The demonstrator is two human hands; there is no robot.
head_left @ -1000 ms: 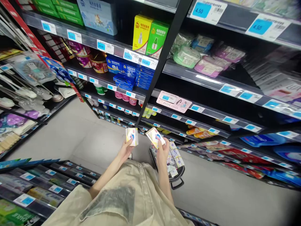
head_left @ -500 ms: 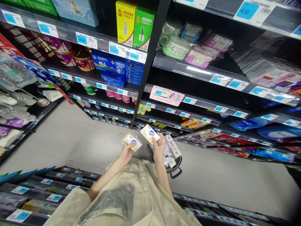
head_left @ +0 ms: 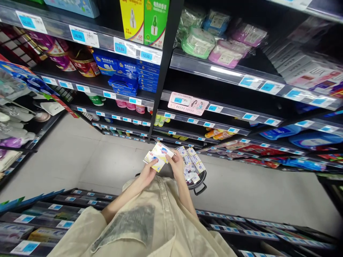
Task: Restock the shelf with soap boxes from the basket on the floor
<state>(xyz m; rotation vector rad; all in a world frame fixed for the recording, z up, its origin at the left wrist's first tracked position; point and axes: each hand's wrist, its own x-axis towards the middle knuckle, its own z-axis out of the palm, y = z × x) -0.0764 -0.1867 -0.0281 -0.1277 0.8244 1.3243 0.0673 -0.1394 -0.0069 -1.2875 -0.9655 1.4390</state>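
My left hand [head_left: 147, 174] grips a small yellow and white soap box [head_left: 153, 162]. My right hand [head_left: 177, 166] holds a second, similar soap box [head_left: 162, 151], which overlaps the first one from above. Both boxes are in front of my chest, over the floor of a shop aisle. Just right of my right hand is a black shopping basket [head_left: 201, 185] holding several more of the same small boxes [head_left: 191, 164].
Dark shop shelves [head_left: 230, 76] with blue price tags stand ahead, stocked with boxes, tins and packets. A black upright post [head_left: 160, 75] divides them. Another low shelf [head_left: 56, 210] runs by my left side. The grey floor [head_left: 102, 160] lies between.
The two boxes, held apart a second ago, have come together and now overlap. The view has shifted down and slightly right along the shelves.
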